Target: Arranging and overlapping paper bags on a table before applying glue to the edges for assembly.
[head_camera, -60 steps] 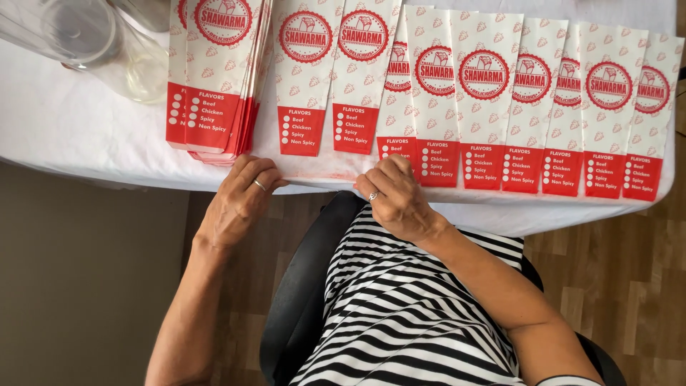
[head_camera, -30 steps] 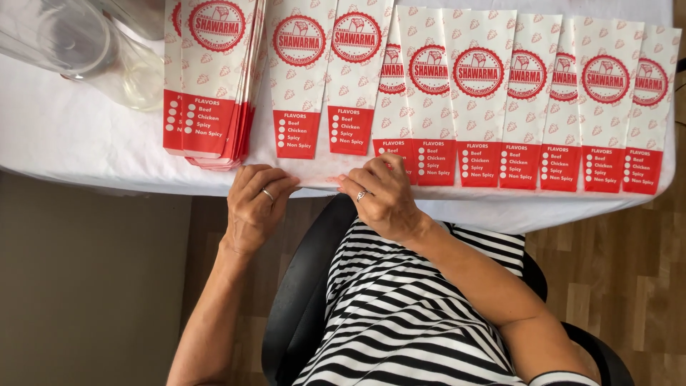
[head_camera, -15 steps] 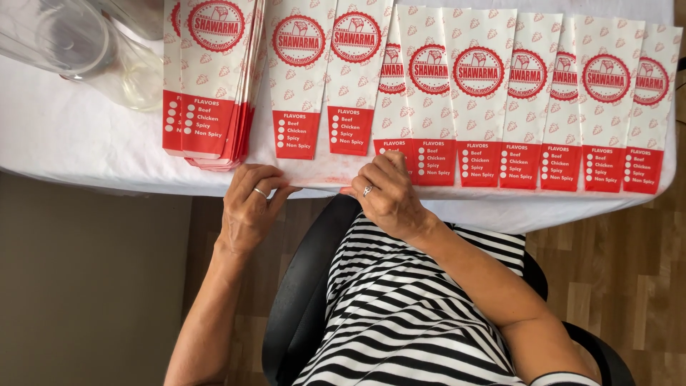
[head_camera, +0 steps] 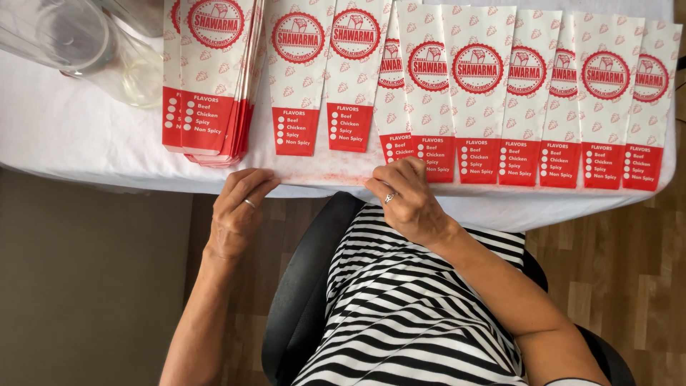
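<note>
Left hand (head_camera: 239,207): fingers flat, gripping nothing, on table edge (head_camera: 86,154) | Right hand (head_camera: 407,200): fingertips pressing the lower end of a paper sleeve (head_camera: 411,86), not closed around it | Sleeves: white with red round emblem and red bottom panel, overlapped in a row (head_camera: 543,100) | Stack of sleeves (head_camera: 211,78): far left, beside clear container (head_camera: 78,46)

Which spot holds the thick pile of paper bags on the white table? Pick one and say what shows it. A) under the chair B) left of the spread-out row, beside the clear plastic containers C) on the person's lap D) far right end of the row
B: the stack of bags lies at the left end of the spread-out row, next to the clear plastic containers on the table.
</note>
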